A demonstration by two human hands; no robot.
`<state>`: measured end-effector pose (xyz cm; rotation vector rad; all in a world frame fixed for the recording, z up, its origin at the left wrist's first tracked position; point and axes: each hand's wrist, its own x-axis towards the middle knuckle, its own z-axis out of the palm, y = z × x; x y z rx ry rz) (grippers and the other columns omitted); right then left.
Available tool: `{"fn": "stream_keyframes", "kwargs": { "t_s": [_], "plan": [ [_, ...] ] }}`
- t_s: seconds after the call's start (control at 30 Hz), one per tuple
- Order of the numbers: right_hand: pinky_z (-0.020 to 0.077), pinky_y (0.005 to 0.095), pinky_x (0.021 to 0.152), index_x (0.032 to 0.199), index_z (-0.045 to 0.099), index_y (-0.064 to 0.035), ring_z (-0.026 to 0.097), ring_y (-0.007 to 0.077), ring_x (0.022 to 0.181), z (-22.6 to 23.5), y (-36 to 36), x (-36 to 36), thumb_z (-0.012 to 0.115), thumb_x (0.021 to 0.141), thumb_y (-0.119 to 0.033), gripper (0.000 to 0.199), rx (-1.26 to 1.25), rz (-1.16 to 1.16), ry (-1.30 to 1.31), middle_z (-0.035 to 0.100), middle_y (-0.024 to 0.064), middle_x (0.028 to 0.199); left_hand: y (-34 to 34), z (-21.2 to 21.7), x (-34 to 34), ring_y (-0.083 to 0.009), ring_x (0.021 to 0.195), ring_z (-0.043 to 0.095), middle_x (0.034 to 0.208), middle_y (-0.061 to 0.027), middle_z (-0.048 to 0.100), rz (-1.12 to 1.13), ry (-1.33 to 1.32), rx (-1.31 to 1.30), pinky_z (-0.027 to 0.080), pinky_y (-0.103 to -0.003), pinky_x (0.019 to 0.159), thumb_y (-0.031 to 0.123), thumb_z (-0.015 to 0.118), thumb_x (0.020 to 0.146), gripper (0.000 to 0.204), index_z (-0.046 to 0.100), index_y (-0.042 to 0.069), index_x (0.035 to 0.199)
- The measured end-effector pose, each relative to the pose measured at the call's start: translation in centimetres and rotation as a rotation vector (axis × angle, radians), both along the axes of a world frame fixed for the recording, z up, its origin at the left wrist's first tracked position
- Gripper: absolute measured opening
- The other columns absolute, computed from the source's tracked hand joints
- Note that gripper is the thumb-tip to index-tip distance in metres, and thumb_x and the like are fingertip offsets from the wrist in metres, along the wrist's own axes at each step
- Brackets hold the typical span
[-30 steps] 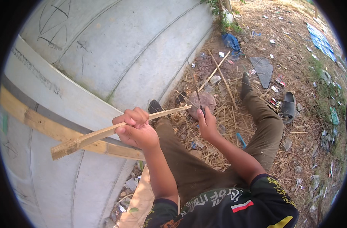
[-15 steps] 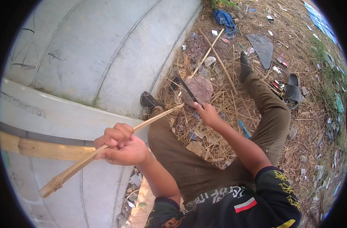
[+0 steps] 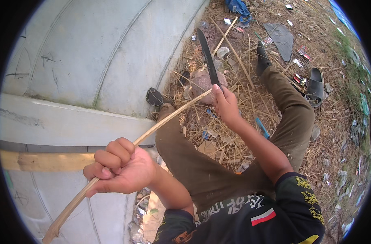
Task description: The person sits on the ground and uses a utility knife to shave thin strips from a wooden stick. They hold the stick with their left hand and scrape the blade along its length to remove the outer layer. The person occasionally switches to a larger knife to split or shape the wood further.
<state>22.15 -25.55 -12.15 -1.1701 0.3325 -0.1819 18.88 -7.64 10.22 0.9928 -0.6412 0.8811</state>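
Note:
My left hand (image 3: 122, 166) is closed around a long, pale wooden stick (image 3: 165, 120), which slants from the lower left up to the right. Its thicker, rough end lies at the lower left; the thin far end reaches the front of a round stone (image 3: 201, 83) on the ground. In my right hand (image 3: 226, 107) is a machete (image 3: 207, 55) with a dark blade, gripped at the handle. The blade points away from me over the stone, its flat side showing. The handle is mostly hidden by my fingers, close beside the stick's thin end.
A grey wall (image 3: 71, 61) with a ledge (image 3: 63, 122) runs along the left, and a yellowish pole (image 3: 43, 161) lies by it. Two sticks (image 3: 236, 55) cross beyond the stone. Straw and litter cover the ground. A dark sandal (image 3: 315, 87) rests right of my leg.
The machete has swung up, its blade now pointing farther away and showing its flat. My left hand has shifted left and slightly down. The stick's thin end has moved right and up.

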Motion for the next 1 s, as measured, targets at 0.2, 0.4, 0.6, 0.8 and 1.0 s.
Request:
{"fn": "stream_keyframes", "kwargs": {
  "t_s": [0.2,0.4,0.6,0.8,1.0],
  "plan": [
    [0.0522,0.0406,0.071,0.102,0.057,0.0022,0.061,0.0263,0.067,-6.0,2.3,-1.9,0.050,0.108,-0.043,0.046,-0.391,-0.050,-0.010,0.063,0.0131,0.075,-1.3,0.3,-0.1,-0.0100,0.052,0.011,0.061,0.0040,0.020,0.001,0.003,0.092,0.010,-0.027,0.047,0.064,0.042,0.105,0.055,0.034,0.017,0.078],
    [0.0505,0.0468,0.076,0.109,0.064,0.0038,0.065,0.0350,0.078,-14.0,0.6,0.6,0.050,0.104,-0.051,0.057,-0.461,0.245,0.504,0.066,0.0217,0.081,-2.9,1.7,2.0,-0.0070,0.046,0.010,0.055,0.0039,0.025,-0.107,0.009,0.082,0.009,-0.024,0.042,0.068,0.034,0.105,0.056,0.033,0.017,0.081],
    [0.0447,0.0340,0.056,0.090,0.058,-0.0008,0.054,0.0140,0.056,-2.3,1.1,0.4,0.048,0.109,-0.046,0.050,-0.127,-0.058,-0.026,0.058,0.0039,0.068,-1.4,2.0,2.9,-0.0074,0.047,0.009,0.055,0.0047,0.022,0.051,0.079,0.011,0.008,-0.025,0.042,0.069,0.034,0.104,0.057,0.031,0.018,0.078],
    [0.0426,0.0268,0.051,0.088,0.052,-0.0061,0.056,0.0130,0.055,-8.4,3.8,-0.2,0.045,0.109,-0.047,0.047,-0.419,-0.085,0.145,0.050,0.0019,0.062,-0.6,1.9,2.6,-0.0080,0.047,0.007,0.054,0.0043,0.021,-0.180,0.028,0.080,0.008,-0.026,0.042,0.068,0.033,0.105,0.058,0.030,0.017,0.077],
    [0.0438,0.0327,0.055,0.087,0.052,-0.0021,0.057,0.0170,0.056,-4.3,2.0,0.7,0.047,0.108,-0.050,0.052,0.091,0.168,0.338,0.051,0.0033,0.063,1.2,1.5,3.8,-0.0085,0.047,0.007,0.054,0.0041,0.021,-0.173,0.063,0.040,0.008,-0.027,0.042,0.069,0.034,0.104,0.059,0.029,0.017,0.076]
  ]
}}
